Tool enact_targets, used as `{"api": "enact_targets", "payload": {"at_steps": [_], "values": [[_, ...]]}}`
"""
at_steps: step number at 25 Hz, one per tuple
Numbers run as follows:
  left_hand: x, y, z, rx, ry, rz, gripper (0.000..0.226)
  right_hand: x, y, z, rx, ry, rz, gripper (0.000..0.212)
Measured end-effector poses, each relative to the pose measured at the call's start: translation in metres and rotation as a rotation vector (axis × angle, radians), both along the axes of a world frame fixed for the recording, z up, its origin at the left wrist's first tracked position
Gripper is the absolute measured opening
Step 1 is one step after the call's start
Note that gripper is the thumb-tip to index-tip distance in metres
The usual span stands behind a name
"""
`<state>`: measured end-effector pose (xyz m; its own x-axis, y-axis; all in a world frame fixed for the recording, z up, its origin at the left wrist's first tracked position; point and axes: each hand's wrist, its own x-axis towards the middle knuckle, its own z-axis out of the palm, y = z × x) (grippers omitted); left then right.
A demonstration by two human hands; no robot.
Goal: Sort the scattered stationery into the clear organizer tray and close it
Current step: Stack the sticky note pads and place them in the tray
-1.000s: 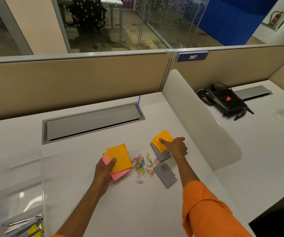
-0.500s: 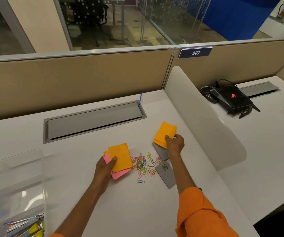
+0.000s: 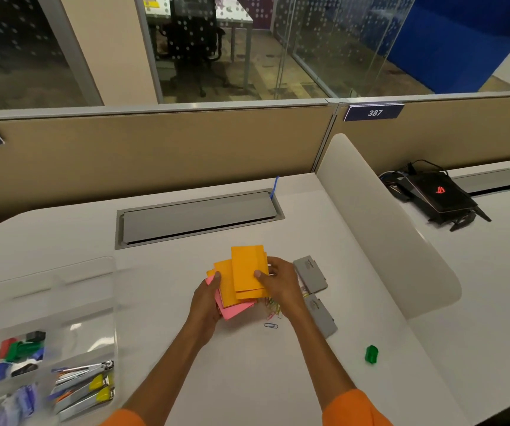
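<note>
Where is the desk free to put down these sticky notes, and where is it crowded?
Free: the patch between the organizer tray and the left hand, and the strip between the cable hatch and the sticky notes. Crowded: around the right hand, with paper clips and two gray cases.

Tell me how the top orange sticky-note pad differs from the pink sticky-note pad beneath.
The top orange sticky-note pad lies uppermost, nearly whole in view; the pink sticky-note pad sits lowest, only its near corner showing. The right hand pinches the orange pad; the left hand holds the pink one. Both are flat rectangular paper.
</note>
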<state>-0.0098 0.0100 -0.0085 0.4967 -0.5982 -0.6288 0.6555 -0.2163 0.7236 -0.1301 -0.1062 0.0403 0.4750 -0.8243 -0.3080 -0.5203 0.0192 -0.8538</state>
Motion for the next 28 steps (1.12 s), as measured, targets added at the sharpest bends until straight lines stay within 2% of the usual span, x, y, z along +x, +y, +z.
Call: {"api": "enact_targets", "payload": {"at_steps": [2,6,12,16,20,23,26,28], "values": [[0.001,0.007,0.007,-0.002,0.005,-0.003,0.048,0.008,0.014,-0.006,-0.029,0.044,0.045,0.043],[0.009,0.032,0.015,0.03,-0.119,-0.013,0.068,0.025,0.041,-0.004,-0.079,0.098,0.111,0.043],[0.025,0.074,0.025,0.054,-0.18,-0.008,0.072,0.057,0.089,0.001,-0.177,0.19,0.314,0.036],[0.045,0.113,0.03,0.024,-0.224,-0.137,0.098,0.072,0.11,0.016,-0.194,0.269,0.471,0.036],[0.061,0.147,0.035,0.019,-0.245,-0.203,0.079,0.09,0.124,0.029,-0.131,0.315,0.616,0.036],[0.077,0.172,0.042,0.045,-0.262,-0.249,0.082,0.103,0.135,0.04,-0.146,0.354,0.665,0.042],[0.092,0.191,0.054,0.162,-0.44,-0.395,0.072,0.119,0.142,0.046,-0.239,0.293,0.669,0.063],[0.101,0.198,0.06,0.221,-0.598,-0.446,0.064,0.13,0.147,0.049,-0.213,0.25,0.741,0.058]]}}
